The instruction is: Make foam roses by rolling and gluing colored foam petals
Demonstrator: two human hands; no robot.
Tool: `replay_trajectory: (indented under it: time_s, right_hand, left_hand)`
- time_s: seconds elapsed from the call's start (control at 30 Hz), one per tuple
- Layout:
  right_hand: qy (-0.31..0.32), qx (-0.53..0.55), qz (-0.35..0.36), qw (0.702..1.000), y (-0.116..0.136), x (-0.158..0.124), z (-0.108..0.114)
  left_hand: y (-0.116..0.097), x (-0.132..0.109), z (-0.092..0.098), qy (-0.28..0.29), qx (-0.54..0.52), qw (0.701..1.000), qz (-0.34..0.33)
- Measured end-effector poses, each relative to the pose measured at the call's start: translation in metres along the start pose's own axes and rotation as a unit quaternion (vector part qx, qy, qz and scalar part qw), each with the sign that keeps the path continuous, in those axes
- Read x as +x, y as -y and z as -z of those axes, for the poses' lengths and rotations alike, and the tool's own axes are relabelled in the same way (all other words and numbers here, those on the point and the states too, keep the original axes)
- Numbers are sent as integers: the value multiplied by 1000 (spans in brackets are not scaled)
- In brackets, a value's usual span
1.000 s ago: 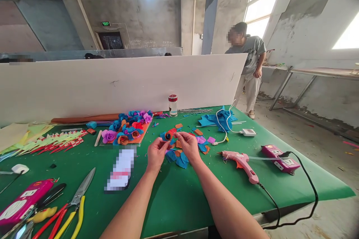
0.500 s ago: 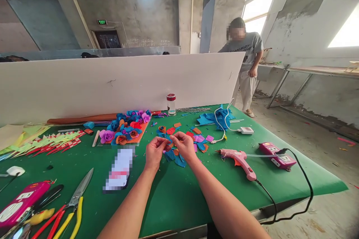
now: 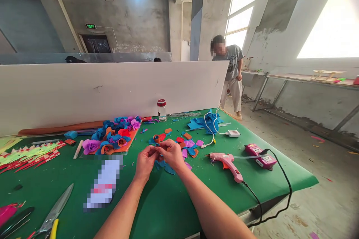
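Note:
In the middle of the green table, my left hand (image 3: 146, 160) and my right hand (image 3: 172, 154) meet with their fingertips pinched together. What they hold between them is too small and covered by the fingers to make out. Just beyond the fingertips is a small orange and blue crepe-paper rose (image 3: 156, 139). Loose blue petals (image 3: 169, 168) lie under and beside the hands. To the right of my right hand are purple paper petals (image 3: 189, 143) and orange paper pieces (image 3: 187, 135), with red ones among them.
A pink glue gun (image 3: 227, 162) lies at right, near a magenta power box (image 3: 260, 155). Finished paper roses (image 3: 116, 134) are heaped at left, behind a phone (image 3: 105, 183). Shears (image 3: 57, 209) lie front left. A lidded jar (image 3: 162, 111) stands by the white board (image 3: 112, 89); a person (image 3: 232, 67) stands beyond.
My view has turned to the right, so the table things sit further left. My hands stay pinched together, with their fingers slightly shifted. The person beyond the board leans further forward.

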State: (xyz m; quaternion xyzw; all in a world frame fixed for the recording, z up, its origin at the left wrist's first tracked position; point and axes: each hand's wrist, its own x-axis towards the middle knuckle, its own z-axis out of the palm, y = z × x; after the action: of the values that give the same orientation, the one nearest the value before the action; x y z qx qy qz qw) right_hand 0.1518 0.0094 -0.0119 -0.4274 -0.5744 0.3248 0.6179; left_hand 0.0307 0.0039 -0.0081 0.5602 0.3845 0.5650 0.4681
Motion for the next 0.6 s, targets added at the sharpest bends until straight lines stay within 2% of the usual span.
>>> replay_trajectory:
  time_s: [0.4, 0.6]
  right_hand:
    - [1, -37, 21, 999, 8, -1, 2]
    - [26, 0, 42, 999, 3, 2, 3]
  left_hand:
    - [-2, 1, -1, -5, -4, 1000, 9]
    - [-1, 6, 7, -33, 8, 998, -43]
